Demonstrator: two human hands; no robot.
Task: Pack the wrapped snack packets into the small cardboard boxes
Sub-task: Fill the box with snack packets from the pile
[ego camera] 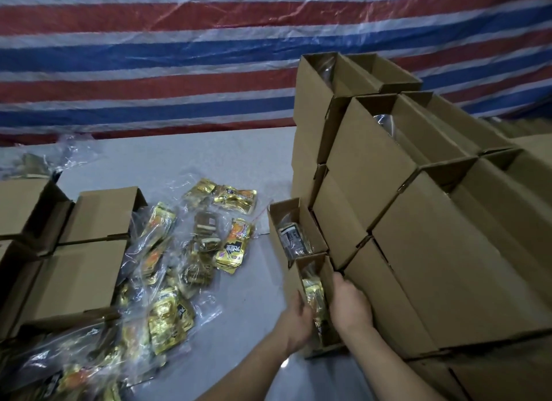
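Against a red, white and blue striped tarp, on a grey table, we reached both forearms forward. Our left hand curled round the near-left wall of an open small box, and our right hand gripped its right wall. A gold packet stood inside between our hands. Loose packets lay left of our grip; stacked boxes rose right.

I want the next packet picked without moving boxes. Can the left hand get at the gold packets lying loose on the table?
Probably yes. The left hand is at the near open box, and the loose gold packets lie just to its left on the grey table, with bare surface between and no box in the way.
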